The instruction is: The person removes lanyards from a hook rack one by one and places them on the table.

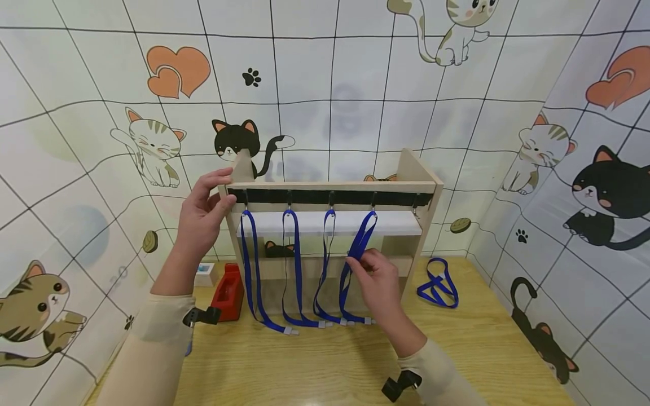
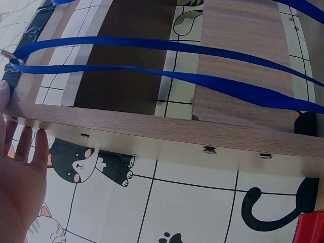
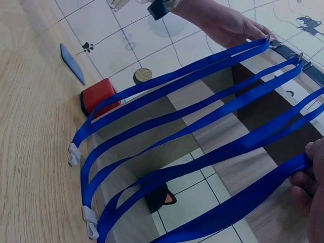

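A light wooden shelf unit [image 1: 327, 185] stands on the table, with a black strip [image 1: 310, 197] of hooks across its front. My left hand [image 1: 201, 217] grips its upper left corner, thumb at the front and fingers along the side board. Several blue lanyards [image 1: 298, 265] hang from the hooks, their pale clips lying at the table. With thumb and fingers, my right hand [image 1: 378, 279] pinches the rightmost hanging lanyard [image 1: 359, 239] below its hook. In the right wrist view, this strap [image 3: 233, 202] runs down from the fingers. Another hook [image 1: 414, 212] sits at the strip's right end.
One more blue lanyard [image 1: 430, 294] lies loosely looped on the table [image 1: 304, 366], right of the unit. At its left stand a red tape dispenser-like object [image 1: 229, 296] and a small white box [image 1: 205, 276]. A flat blue object [image 3: 72, 63] lies near the table's left edge.
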Tool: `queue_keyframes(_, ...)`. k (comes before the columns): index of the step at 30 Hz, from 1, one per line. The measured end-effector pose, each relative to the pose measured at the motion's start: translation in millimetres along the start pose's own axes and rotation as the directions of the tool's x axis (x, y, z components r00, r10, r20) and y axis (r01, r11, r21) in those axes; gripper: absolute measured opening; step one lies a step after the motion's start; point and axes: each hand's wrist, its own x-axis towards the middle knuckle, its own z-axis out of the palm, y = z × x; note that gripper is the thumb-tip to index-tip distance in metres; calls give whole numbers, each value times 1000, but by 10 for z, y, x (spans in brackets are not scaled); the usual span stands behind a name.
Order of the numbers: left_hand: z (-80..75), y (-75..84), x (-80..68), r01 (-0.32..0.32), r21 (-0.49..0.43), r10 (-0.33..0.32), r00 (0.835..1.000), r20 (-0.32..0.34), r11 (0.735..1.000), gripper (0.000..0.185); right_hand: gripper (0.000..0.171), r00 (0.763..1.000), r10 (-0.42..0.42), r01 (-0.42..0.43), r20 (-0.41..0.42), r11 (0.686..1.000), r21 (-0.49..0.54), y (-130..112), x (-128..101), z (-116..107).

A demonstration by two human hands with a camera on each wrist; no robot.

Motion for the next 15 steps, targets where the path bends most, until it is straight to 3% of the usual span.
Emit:
queue_keyframes(8, 2, -1, -3, -1, -9, 1, 1000, 1, 1000, 35, 17, 999, -30, 31, -22, 999, 38, -64, 83, -58)
queue_keyframes(15, 1, 0, -1, -3, 2, 3, 1000, 0, 1000, 36, 12, 992, -116, 118, -43, 992, 45, -124, 198, -156)
